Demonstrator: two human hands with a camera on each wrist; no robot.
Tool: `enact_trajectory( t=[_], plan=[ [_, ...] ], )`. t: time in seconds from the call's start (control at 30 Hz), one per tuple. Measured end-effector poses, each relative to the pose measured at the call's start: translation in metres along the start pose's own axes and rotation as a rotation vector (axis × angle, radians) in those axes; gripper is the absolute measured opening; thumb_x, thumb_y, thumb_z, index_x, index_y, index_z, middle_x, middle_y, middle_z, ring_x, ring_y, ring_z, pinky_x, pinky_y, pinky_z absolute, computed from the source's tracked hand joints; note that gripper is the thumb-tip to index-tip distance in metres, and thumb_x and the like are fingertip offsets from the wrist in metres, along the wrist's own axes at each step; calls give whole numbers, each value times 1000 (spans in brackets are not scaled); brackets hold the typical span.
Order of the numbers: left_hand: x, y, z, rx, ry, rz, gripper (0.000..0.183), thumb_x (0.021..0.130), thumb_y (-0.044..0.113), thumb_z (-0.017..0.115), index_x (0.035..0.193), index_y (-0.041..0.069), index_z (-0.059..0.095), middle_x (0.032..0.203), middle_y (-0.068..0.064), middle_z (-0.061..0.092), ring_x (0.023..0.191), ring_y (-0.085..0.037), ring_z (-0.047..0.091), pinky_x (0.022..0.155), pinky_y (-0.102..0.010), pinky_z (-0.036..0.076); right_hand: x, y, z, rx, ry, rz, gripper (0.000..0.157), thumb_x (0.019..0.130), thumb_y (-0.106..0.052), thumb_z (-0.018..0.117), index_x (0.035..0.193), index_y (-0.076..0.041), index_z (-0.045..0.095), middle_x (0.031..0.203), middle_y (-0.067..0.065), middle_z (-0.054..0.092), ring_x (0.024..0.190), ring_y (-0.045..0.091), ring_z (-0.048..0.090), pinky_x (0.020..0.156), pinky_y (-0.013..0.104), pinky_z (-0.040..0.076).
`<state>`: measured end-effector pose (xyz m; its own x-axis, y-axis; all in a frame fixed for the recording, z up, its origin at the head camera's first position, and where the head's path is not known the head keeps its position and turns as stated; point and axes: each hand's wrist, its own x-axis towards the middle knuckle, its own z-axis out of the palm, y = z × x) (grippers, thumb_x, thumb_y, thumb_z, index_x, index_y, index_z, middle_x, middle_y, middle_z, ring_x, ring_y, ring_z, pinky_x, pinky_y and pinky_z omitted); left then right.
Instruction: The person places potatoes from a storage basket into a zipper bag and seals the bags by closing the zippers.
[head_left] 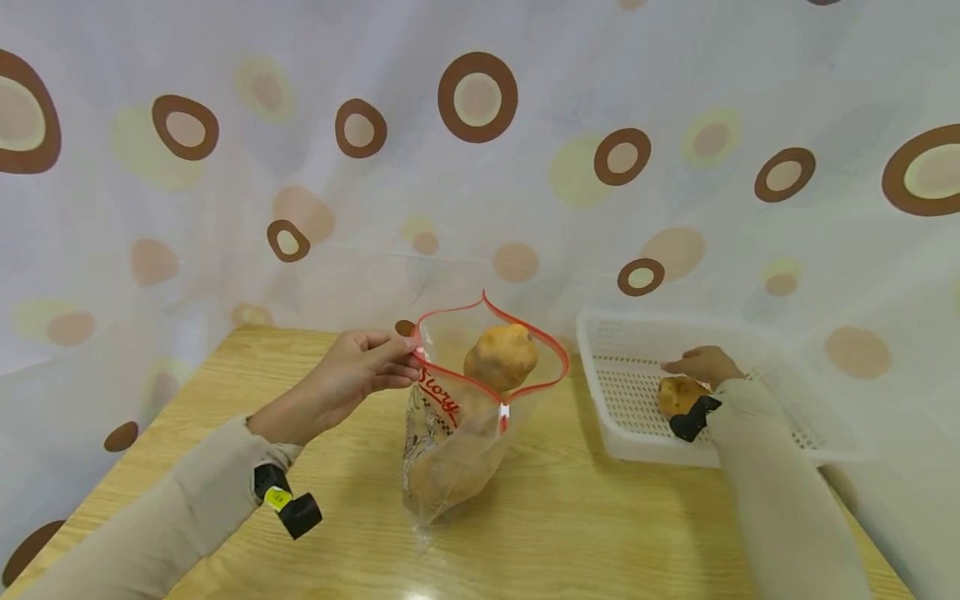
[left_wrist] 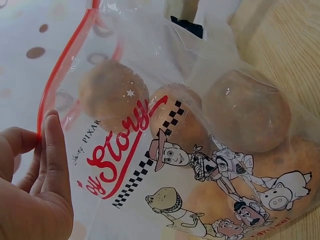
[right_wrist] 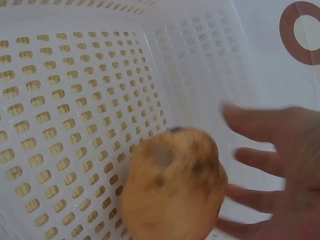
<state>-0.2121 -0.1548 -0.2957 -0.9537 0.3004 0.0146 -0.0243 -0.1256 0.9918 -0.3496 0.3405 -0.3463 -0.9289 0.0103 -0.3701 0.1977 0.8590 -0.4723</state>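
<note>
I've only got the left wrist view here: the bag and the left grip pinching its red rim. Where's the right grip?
Observer: The right grip is inside the white basket, right beside a potato; blur keeps me from saying whether they touch.

Operator: Any more potatoes in there?

Observer: That's the only one in sight, though the right sleeve hides part of the white basket from the head camera.

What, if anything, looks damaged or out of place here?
The potato in the basket has dark blotches on its skin, so it may be bruised or just dirty. Nothing looks spilled or toppled.
</note>
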Motion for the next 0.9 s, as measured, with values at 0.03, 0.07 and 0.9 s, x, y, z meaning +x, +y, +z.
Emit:
enact_trajectory(
  t=[0.03,0.07,0.9],
  plan=[
    [0,-1,0,0,1,-2,16,98,14,57,89,6,66,82,-3,68,76,-11,68,74,-21,59,3,1,1,-41,-95,-24,69,97,-38,53,135,18,37,135,41,36,113,52,46,101,61,41],
    [0,-1,0,0,4,-4,15,98,14,56,89,5,66,82,-3,68,76,-11,68,74,-21,59,4,1,2,-90,-185,-47,61,98,-38,52,126,16,49,122,38,50,100,44,54,98,58,43],
    [0,2,-1,13,-5,4,17,99,12,53,90,5,65,81,-3,67,76,-11,68,74,-21,59,-10,-23,-13,-8,-252,-10,86,85,-56,60,127,16,40,110,23,51,92,29,54,78,36,54]
  ],
)
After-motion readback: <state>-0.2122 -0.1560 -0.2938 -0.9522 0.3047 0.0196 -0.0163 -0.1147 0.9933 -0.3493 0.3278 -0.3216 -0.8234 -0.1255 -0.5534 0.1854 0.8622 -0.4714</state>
